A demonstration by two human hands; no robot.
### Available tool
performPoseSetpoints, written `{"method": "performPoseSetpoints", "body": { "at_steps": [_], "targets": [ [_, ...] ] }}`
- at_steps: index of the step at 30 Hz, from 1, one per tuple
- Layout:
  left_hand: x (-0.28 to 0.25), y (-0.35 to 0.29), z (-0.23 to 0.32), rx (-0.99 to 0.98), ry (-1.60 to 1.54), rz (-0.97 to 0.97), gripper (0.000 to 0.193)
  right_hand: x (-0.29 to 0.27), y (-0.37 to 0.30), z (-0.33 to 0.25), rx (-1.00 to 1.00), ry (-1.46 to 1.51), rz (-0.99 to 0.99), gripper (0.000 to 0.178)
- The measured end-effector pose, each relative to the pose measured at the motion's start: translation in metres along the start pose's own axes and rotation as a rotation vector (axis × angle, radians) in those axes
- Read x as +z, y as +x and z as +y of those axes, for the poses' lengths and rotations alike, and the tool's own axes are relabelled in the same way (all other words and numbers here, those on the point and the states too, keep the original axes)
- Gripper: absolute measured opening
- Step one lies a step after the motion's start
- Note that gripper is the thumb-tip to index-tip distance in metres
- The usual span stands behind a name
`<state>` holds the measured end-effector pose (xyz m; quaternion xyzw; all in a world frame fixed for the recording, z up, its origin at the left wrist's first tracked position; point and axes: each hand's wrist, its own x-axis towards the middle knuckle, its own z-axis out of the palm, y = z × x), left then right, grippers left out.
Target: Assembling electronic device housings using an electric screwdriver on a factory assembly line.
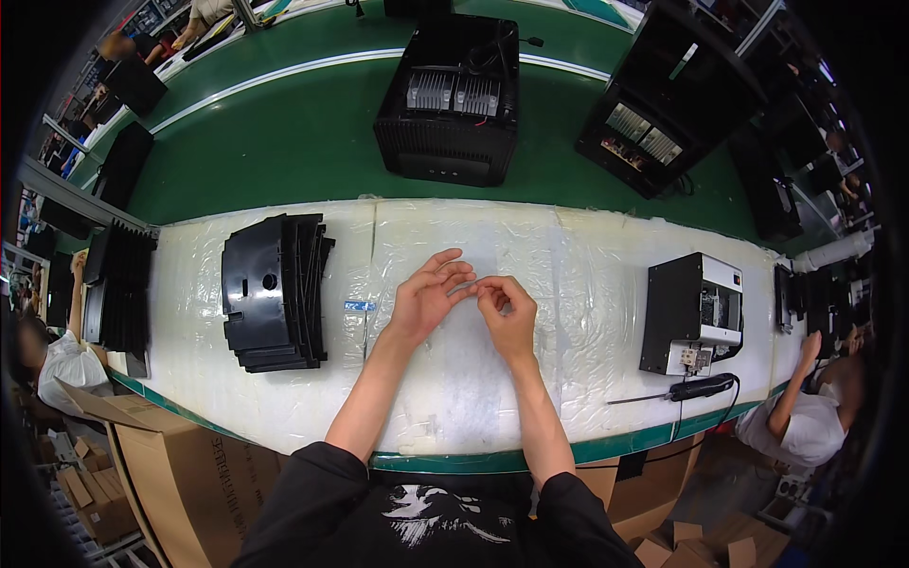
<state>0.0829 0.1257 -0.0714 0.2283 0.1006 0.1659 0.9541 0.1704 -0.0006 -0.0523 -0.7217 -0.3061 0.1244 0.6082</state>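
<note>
Both hands meet above the middle of the white, film-covered worktop (436, 398). My left hand (426, 301) is palm up with its fingers loosely apart, one fingertip reaching to the right hand. The thumb and index finger of my right hand (508, 310) are pinched together against that fingertip; anything between them is too small to make out. Left of the hands lies a stack of curved black plastic panels (268, 295). A small blue strip (359, 306) is on the worktop between stack and left hand.
On the right stand a black and silver boxy device (696, 312) and a corded electric screwdriver (703, 388). Beyond, a green conveyor (275, 156) carries black cabinets (445, 142). More black panels (121, 284) stand far left. Cardboard boxes (194, 473) sit below; co-workers are at both sides.
</note>
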Motion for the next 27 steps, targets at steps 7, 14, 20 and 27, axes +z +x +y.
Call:
{"method": "performPoseSetpoints", "body": {
  "at_steps": [7, 14, 20, 27],
  "targets": [
    [-0.0010, 0.0009, -0.0007, 0.006, -0.015, -0.019, 0.048, 0.0011, 0.0000, -0.0010, 0.050, -0.040, 0.016, 0.005],
    [0.0029, 0.0018, -0.0011, 0.017, -0.027, 0.011, 0.045, 0.0013, 0.0005, 0.0003, 0.055, -0.054, 0.008, 0.007],
    [-0.0002, 0.0018, -0.0013, 0.031, -0.038, -0.024, 0.047, 0.0020, 0.0006, 0.0035, 0.019, -0.070, -0.004, 0.011],
    [-0.0031, 0.0015, -0.0024, 0.024, -0.060, -0.062, 0.048, 0.0038, -0.0013, 0.0086, 0.007, -0.099, 0.011, 0.010]
  ]
}}
